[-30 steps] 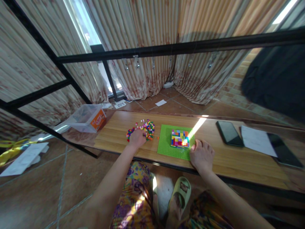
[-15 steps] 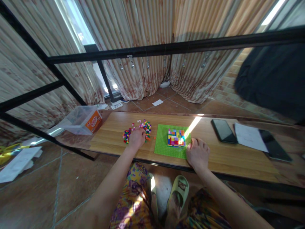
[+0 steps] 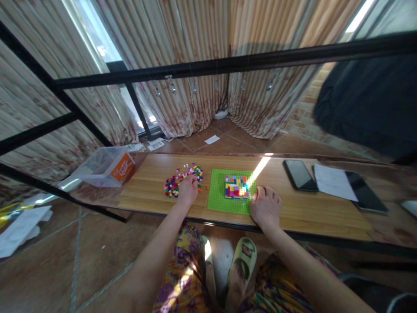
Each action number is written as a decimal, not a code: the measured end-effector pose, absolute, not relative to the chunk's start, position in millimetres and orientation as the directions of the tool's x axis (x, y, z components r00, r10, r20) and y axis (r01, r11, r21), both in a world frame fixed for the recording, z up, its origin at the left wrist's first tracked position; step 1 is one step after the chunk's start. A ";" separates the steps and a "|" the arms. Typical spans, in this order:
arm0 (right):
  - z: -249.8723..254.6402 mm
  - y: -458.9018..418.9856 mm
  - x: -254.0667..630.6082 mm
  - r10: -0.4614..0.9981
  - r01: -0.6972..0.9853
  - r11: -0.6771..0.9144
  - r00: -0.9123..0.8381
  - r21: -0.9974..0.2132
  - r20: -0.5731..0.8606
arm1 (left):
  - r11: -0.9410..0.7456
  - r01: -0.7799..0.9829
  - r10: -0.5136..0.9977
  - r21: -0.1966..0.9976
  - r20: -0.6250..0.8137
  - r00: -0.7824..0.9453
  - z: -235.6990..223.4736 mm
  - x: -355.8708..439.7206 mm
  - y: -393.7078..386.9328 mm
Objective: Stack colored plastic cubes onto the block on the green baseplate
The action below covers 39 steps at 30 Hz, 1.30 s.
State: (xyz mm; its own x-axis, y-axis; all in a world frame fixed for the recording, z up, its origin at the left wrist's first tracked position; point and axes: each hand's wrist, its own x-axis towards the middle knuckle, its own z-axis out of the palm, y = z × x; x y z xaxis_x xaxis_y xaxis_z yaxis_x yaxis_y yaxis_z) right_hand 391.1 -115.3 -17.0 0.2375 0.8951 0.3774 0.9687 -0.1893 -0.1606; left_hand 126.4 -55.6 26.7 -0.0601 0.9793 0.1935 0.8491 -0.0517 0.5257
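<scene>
A green studded baseplate (image 3: 215,201) lies on the wooden tabletop (image 3: 143,191). On it sits a low block of multicoloured building bricks (image 3: 236,186), partly lit by a sun streak. My right hand (image 3: 266,207) rests at the plate's right edge, fingers curled, with the thumb side against the plate. To the left, my left hand (image 3: 188,191) is over a pile of small loose bricks (image 3: 170,187). Its fingers are pinched together; whatever is between them is hidden. A single orange brick (image 3: 207,188) lies between the pile and the plate.
A clear plastic box (image 3: 100,163) with an orange label stands at the left end. To the right lie a black phone (image 3: 300,174), a white paper (image 3: 334,180) and a dark flat device (image 3: 366,193). A black metal bar (image 3: 208,67) crosses beyond the table.
The whole view has shifted slightly as the head turned. My left hand stays at the brick pile, its fingers now drawn closer together. My right hand keeps its place at the plate's edge.
</scene>
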 end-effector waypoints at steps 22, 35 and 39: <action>-15.6 -115.1 390.8 0.904 0.967 -0.199 0.245 -0.161 0.351 | 0.048 0.361 0.988 0.931 0.008 -0.153 14.3 116.2 -51.3; -16.3 -115.6 391.0 0.901 0.968 -0.189 0.237 -0.164 0.364 | 0.139 0.297 0.966 0.945 -0.064 -0.249 16.2 114.6 -55.0; -16.8 -115.3 391.2 0.898 0.968 -0.193 0.239 -0.158 0.368 | 0.134 0.457 0.974 0.879 -0.030 -0.227 15.7 109.9 -50.7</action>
State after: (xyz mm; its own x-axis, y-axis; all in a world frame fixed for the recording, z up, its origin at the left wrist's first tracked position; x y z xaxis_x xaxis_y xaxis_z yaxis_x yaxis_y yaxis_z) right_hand 391.2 -115.3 -16.8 0.2389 0.8985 0.3683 0.9684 -0.1925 -0.1584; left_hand 109.9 -50.7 15.7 -0.2266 0.9735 -0.0304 0.4575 0.1339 0.8791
